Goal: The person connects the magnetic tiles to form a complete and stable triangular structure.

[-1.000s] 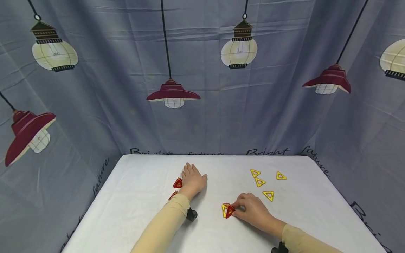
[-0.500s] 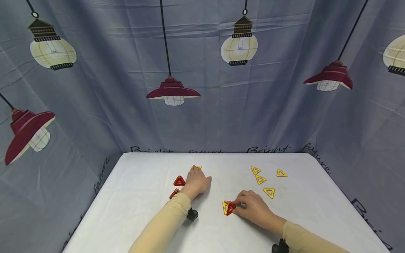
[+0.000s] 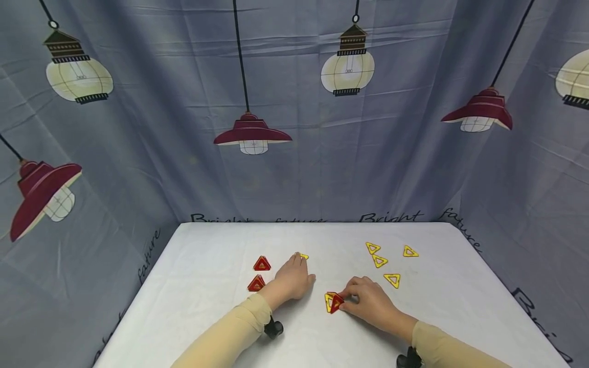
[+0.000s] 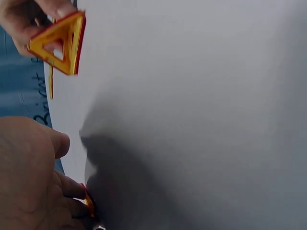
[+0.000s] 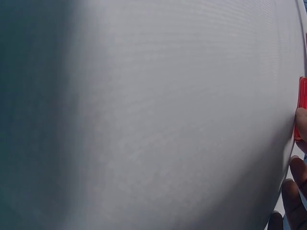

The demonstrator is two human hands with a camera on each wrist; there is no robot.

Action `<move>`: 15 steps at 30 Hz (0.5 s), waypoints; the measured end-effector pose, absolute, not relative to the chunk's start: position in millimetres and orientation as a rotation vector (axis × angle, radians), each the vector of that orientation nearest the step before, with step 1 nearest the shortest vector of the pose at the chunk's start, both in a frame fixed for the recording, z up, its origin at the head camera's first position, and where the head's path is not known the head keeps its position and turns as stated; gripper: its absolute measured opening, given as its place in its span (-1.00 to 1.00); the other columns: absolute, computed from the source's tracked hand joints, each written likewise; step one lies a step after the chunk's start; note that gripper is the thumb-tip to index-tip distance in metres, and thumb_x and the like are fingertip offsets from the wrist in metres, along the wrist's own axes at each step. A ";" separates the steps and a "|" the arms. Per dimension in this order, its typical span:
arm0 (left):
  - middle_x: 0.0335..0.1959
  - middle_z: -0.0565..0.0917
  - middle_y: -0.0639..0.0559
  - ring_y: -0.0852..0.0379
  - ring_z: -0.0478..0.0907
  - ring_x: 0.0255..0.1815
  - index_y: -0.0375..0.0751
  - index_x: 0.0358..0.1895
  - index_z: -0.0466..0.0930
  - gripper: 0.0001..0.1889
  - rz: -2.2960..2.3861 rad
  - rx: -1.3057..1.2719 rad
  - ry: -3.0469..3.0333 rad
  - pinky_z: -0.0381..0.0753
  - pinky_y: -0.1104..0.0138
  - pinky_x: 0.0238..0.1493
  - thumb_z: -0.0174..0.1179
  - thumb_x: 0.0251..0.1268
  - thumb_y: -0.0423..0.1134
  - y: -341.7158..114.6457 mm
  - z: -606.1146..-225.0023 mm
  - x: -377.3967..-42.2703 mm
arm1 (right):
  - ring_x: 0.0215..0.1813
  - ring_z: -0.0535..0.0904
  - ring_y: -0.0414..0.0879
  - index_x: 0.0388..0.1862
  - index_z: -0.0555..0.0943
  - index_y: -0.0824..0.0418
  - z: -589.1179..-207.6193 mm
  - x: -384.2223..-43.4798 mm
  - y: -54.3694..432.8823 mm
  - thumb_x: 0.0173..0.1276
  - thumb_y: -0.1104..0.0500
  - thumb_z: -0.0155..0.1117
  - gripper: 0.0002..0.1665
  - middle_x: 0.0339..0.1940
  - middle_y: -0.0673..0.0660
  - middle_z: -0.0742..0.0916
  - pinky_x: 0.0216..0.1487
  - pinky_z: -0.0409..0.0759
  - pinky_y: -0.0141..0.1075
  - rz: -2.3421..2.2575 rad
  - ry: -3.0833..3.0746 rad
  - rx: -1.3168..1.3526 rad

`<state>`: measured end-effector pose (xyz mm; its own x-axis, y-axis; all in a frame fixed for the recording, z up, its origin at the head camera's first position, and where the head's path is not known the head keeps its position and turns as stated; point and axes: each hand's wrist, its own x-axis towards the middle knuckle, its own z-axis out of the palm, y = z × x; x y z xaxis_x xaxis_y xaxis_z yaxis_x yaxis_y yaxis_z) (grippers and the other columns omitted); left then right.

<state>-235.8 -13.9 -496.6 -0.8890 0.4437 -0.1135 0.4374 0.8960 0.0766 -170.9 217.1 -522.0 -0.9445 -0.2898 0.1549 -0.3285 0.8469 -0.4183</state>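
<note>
In the head view my right hand (image 3: 370,304) pinches a small folded shape of joined triangular tiles, with a yellow face (image 3: 329,302) and a red face (image 3: 337,303), between thumb and index finger. Its hollow yellow triangle (image 4: 62,45) faces the left wrist view. My left hand (image 3: 293,277) reaches forward, palm down, its fingertips on a yellow triangular tile (image 3: 304,256) that they mostly cover. Seen from the left wrist, the thumb (image 4: 60,143) stands apart from that tile, and a red and yellow edge (image 4: 88,201) shows by the fingers.
Two red triangular pieces (image 3: 262,263) lie left of my left hand on the white table (image 3: 207,306). Several yellow triangular tiles (image 3: 379,261) are spread over the right side. A grey curtain (image 3: 294,189) with printed lamps hangs behind the table.
My left hand has moved right and back toward me, and the yellow tile under its fingertips has come along. Both red pieces at the left are now uncovered. The right hand keeps its hold.
</note>
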 end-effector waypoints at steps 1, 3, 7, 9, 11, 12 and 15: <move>0.53 0.25 -0.40 -0.20 0.17 0.57 -0.54 0.48 0.24 -0.30 0.072 0.703 2.930 0.14 0.17 0.54 -0.10 0.64 0.06 -15.0 -495.7 -233.2 | -0.22 0.40 -0.34 -0.28 0.81 -0.19 -521.7 -170.8 216.9 0.09 -0.05 0.66 -0.78 -0.29 -0.40 0.58 -0.18 0.45 -0.26 0.690 -2.939 0.490; 0.52 0.27 -0.39 -0.20 0.19 0.56 -0.52 0.47 0.27 -0.32 0.084 0.737 2.923 0.16 0.17 0.53 -0.08 0.63 0.05 -17.6 -494.6 -227.8 | -0.21 0.41 -0.34 -0.27 0.80 -0.19 -521.3 -170.9 216.6 0.09 -0.06 0.66 -0.78 -0.29 -0.40 0.58 -0.17 0.46 -0.26 0.691 -2.943 0.487; 0.52 0.28 -0.37 -0.18 0.20 0.56 -0.48 0.47 0.30 -0.34 0.092 0.800 2.905 0.19 0.16 0.52 -0.06 0.63 0.04 -22.8 -493.9 -215.4 | -0.19 0.43 -0.33 -0.28 0.80 -0.20 -521.2 -170.7 216.8 0.09 -0.06 0.66 -0.78 -0.27 -0.39 0.59 -0.15 0.48 -0.23 0.694 -2.944 0.491; 0.52 0.29 -0.35 -0.17 0.21 0.56 -0.47 0.48 0.30 -0.35 0.078 0.838 2.901 0.20 0.17 0.51 -0.05 0.63 0.03 -25.4 -494.4 -209.1 | -0.18 0.44 -0.33 -0.28 0.79 -0.21 -521.4 -170.5 217.2 0.09 -0.07 0.66 -0.78 -0.26 -0.40 0.60 -0.14 0.48 -0.23 0.693 -2.942 0.494; 0.52 0.29 -0.34 -0.16 0.21 0.56 -0.46 0.48 0.29 -0.34 0.077 0.864 2.893 0.20 0.17 0.51 -0.05 0.63 0.04 -27.9 -495.0 -203.4 | -0.17 0.45 -0.33 -0.28 0.79 -0.21 -522.0 -170.4 217.4 0.09 -0.07 0.66 -0.78 -0.26 -0.39 0.60 -0.13 0.49 -0.22 0.697 -2.938 0.494; 0.52 0.29 -0.34 -0.16 0.21 0.56 -0.46 0.48 0.29 -0.35 0.083 0.876 2.890 0.21 0.17 0.51 -0.04 0.62 0.03 -29.2 -494.8 -200.7 | -0.17 0.45 -0.33 -0.28 0.79 -0.21 -522.2 -170.5 217.4 0.09 -0.07 0.66 -0.78 -0.26 -0.39 0.60 -0.13 0.49 -0.22 0.698 -2.937 0.492; 0.52 0.29 -0.32 -0.14 0.21 0.56 -0.44 0.49 0.30 -0.35 0.102 0.900 2.879 0.21 0.18 0.51 -0.03 0.62 0.03 -33.1 -494.8 -194.3 | -0.17 0.45 -0.33 -0.27 0.79 -0.20 -522.7 -170.7 217.0 0.08 -0.06 0.66 -0.77 -0.26 -0.39 0.60 -0.13 0.49 -0.22 0.701 -2.936 0.493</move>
<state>-194.3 -33.1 -494.8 -0.8153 0.5708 -0.0973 0.5625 0.8206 0.1008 -170.7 217.0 -522.7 -0.9447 -0.2898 0.1535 -0.3280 0.8432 -0.4260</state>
